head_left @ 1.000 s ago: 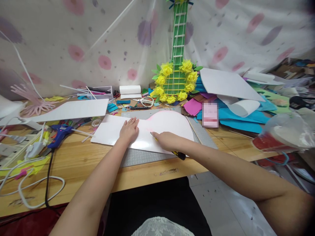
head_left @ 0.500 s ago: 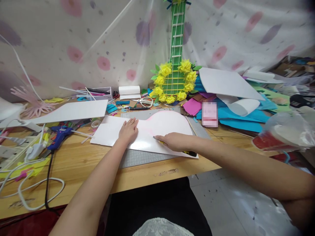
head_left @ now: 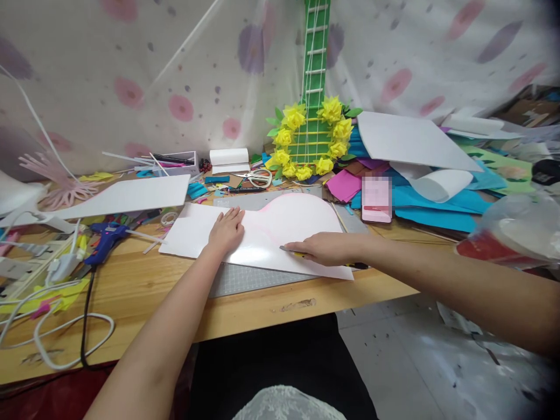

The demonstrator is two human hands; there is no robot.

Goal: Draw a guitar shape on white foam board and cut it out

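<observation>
A white foam board (head_left: 258,248) with a curved far edge and faint pink lines lies over a grey cutting mat (head_left: 249,282) on the wooden table. My left hand (head_left: 226,230) rests flat on the board's left half, fingers stretched out. In my right hand (head_left: 328,248) is a utility knife (head_left: 292,251), its blade low over the right part of the board. The forefinger points along the blade, and most of the handle is hidden by the hand. Whether the tip is in the board I cannot tell.
A blue glue gun (head_left: 105,242) with cables lies at the left. Behind stand a green paper guitar (head_left: 312,137) with yellow flowers, scissors (head_left: 259,178) and a pen box. A phone (head_left: 377,198), blue paper (head_left: 433,201) and a bagged red cup (head_left: 485,248) are to the right.
My right hand and the knife have moved a little to the right along the board. The left hand stays pressed in about the same place. The view has shifted slightly.
</observation>
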